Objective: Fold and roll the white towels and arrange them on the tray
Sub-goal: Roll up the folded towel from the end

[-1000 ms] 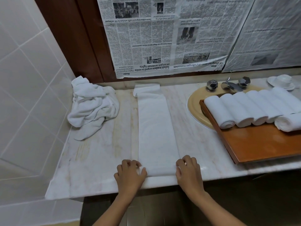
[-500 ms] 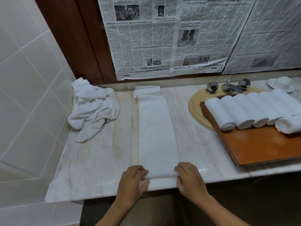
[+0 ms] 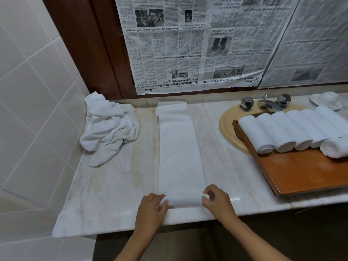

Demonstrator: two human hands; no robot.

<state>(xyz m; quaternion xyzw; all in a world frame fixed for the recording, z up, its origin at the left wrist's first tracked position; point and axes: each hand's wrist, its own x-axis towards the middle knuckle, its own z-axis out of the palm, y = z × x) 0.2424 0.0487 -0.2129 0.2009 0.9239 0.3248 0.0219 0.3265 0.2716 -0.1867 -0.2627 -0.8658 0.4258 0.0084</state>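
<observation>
A white towel point(image 3: 179, 151), folded into a long narrow strip, lies on the marble counter and runs from the near edge to the back wall. Its near end is turned up into a small roll point(image 3: 183, 200). My left hand point(image 3: 150, 208) grips the roll's left end and my right hand point(image 3: 216, 201) grips its right end. To the right, a wooden tray point(image 3: 301, 172) rests over the sink and carries several rolled white towels point(image 3: 282, 130) in a row, with one more roll point(image 3: 335, 147) lying in front at the right edge.
A heap of crumpled white towels point(image 3: 108, 127) sits in the back left corner by the tiled wall. Behind the tray are the yellow sink point(image 3: 226, 127), the chrome tap point(image 3: 267, 103) and a white dish point(image 3: 326, 99). Newspaper covers the wall behind.
Both hands went from pressing the towel's flat near end to gripping it, and that end has been turned up into a small roll.
</observation>
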